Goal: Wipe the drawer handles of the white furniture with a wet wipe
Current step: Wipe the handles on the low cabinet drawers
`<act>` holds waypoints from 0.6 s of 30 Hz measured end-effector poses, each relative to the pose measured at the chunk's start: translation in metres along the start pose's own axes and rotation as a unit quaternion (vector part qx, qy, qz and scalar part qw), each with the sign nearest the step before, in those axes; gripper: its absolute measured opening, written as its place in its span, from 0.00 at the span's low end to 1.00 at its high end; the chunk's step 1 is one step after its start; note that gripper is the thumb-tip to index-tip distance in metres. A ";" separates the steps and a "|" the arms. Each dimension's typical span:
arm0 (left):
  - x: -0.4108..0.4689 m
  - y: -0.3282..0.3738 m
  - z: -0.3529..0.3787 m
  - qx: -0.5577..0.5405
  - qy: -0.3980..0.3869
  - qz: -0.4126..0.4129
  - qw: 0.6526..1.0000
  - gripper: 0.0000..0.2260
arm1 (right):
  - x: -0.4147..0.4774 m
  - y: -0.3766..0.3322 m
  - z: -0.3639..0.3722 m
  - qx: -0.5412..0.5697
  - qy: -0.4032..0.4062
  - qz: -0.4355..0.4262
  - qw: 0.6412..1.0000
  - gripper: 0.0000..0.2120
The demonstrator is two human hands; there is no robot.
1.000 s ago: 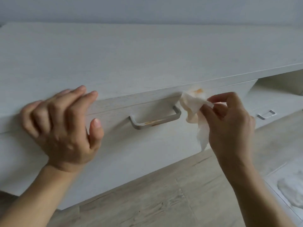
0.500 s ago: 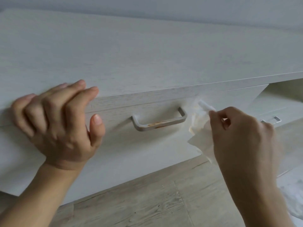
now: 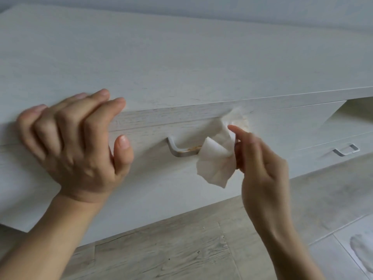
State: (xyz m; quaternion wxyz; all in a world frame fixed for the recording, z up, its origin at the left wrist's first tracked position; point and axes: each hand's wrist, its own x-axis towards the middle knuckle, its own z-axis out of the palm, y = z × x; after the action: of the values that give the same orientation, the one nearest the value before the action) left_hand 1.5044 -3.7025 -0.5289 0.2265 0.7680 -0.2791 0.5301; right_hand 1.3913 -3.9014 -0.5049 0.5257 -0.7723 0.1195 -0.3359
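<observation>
A low white furniture piece (image 3: 181,63) fills the view. Its drawer front carries a silver bar handle (image 3: 182,151) with an orange-brown stain along the bar. My right hand (image 3: 260,158) pinches a crumpled white wet wipe (image 3: 217,158) and presses it over the handle's right end, hiding that end. The wipe's upper part shows a faint orange smear. My left hand (image 3: 74,142) rests on the furniture's top front edge to the left of the handle, fingers curled over the edge and holding nothing.
A second, smaller silver handle (image 3: 346,151) sits on a drawer lower down at the right. Light wood-look floor (image 3: 171,253) runs beneath the furniture. A pale mat (image 3: 361,251) lies on the floor at the bottom right.
My right hand has carried the wipe left and up from beside the handle onto the handle's right end. My left hand stays on the top edge.
</observation>
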 end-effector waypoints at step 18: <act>-0.002 -0.003 0.000 0.000 0.001 0.014 1.000 0.16 | 0.019 0.052 0.021 -0.168 0.108 -0.446 0.872 0.09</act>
State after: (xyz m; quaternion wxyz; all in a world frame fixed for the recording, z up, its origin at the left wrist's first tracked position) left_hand 1.5062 -3.7001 -0.5306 0.2189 0.7638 -0.2895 0.5338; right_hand 1.4278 -3.9182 -0.5489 0.1658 -0.7791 -0.1269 -0.5912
